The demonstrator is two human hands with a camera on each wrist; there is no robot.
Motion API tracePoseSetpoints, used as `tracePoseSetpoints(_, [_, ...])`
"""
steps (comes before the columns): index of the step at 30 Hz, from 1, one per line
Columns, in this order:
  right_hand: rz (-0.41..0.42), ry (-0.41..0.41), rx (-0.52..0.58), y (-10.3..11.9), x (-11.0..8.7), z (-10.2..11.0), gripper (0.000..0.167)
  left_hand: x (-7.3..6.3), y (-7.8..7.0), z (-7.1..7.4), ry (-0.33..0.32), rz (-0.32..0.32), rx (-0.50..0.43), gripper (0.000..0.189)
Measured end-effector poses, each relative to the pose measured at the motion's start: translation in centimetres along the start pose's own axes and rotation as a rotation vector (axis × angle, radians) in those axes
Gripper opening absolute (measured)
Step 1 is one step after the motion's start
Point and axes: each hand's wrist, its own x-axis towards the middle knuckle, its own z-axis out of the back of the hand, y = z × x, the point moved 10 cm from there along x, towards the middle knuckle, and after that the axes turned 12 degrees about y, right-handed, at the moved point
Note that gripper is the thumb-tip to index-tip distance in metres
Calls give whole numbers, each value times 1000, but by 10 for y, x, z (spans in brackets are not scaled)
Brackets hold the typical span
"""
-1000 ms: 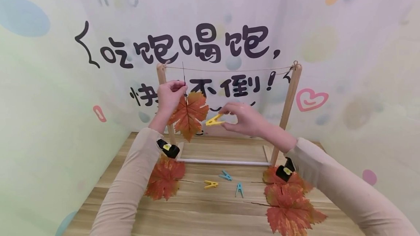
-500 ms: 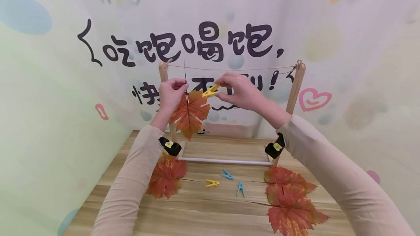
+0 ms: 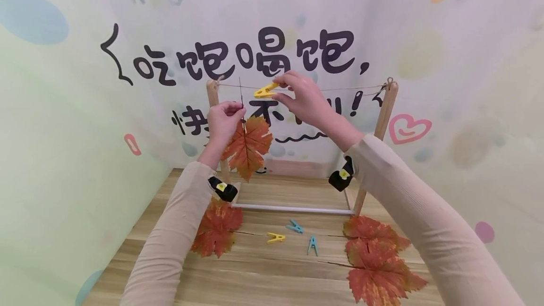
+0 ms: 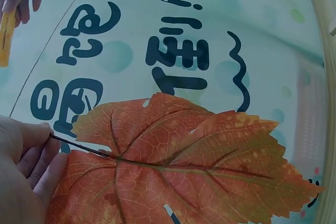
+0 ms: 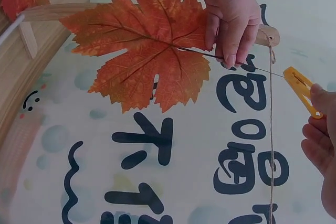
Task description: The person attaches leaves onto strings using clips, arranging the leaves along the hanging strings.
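My left hand pinches the dark stem of an orange-red maple leaf, which hangs down below the fingers. The stem's thin upper end rises across the string tied between two wooden posts. In my right hand a yellow clothespin is pinched between thumb and fingers, its nose toward the stem and level with the string. The right wrist view shows the clothespin just beside the string, near the stem's tip. From the left wrist, the leaf fills the lower part of the picture.
On the wooden tabletop lie a yellow clothespin and two blue clothespins. One leaf lies at left, more leaves at right. The frame has a right post and a white bottom rod.
My right hand has risen and moved left with the yellow clothespin, from beside the leaf up to the string. The left hand keeps its pinch on the stem, almost still.
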Motion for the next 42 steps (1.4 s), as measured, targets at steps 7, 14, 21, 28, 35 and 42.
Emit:
tracePoseSetpoints(7, [-51,-87,-18,-1,9,8,25,-1,0,-5,2,-8,7,16])
tracePoseSetpoints(14, [-98,-99,-22,-4,18,4,19,0,1,-6,2,-17,12,16])
tracePoseSetpoints(21, [-149,-87,-52,-11,28,1,19,3,3,-7,18,-16,-19,17])
tracePoseSetpoints(28, [-236,-20,-41,-21,44,-6,18,3,6,-8,26,-16,-24,16])
tracePoseSetpoints(35, [-252,7,-56,-21,49,-13,18,2,9,-9,28,-26,-20,16])
tracePoseSetpoints(42, [-255,12,-84,-21,52,-17,18,2,10,-10,29,-36,-53,15])
